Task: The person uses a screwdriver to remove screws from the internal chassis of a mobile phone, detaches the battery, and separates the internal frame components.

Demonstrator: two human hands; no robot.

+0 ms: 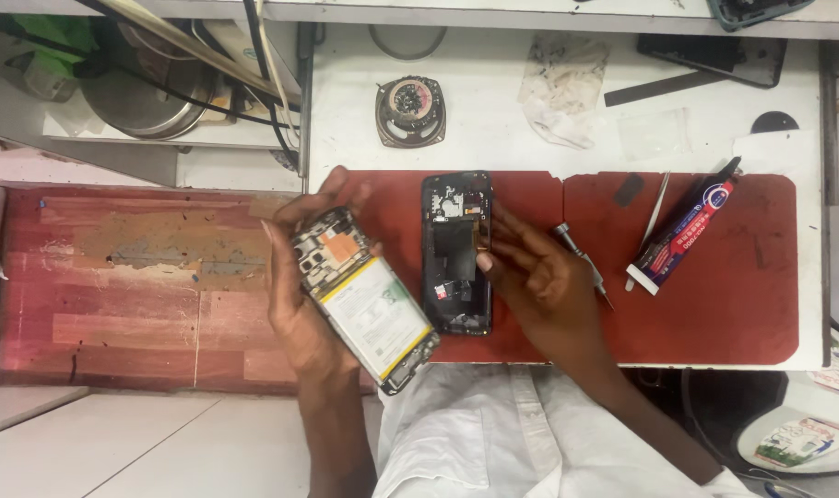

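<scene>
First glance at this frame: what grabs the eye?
The opened phone body, battery and circuit board exposed, gripped in the left hand left of centre. Next to it, a black phone back frame lies on the red mat, the right hand touching its edge with the fingers. To the right lie a glue tube, tweezers and a small screwdriver; a round speaker sits above.

Light even and bright, from overhead. White table (530,111) near washed out at twelve o'clock; red mat (714,304) keeps its colour. Soft short shadow under my right hand (539,286) and my left hand (300,304). Mild sheen on the opened phone (369,300) I hold. Centre fairly sharp; clutter at ten o'clock softer. Slight smear overall.
</scene>
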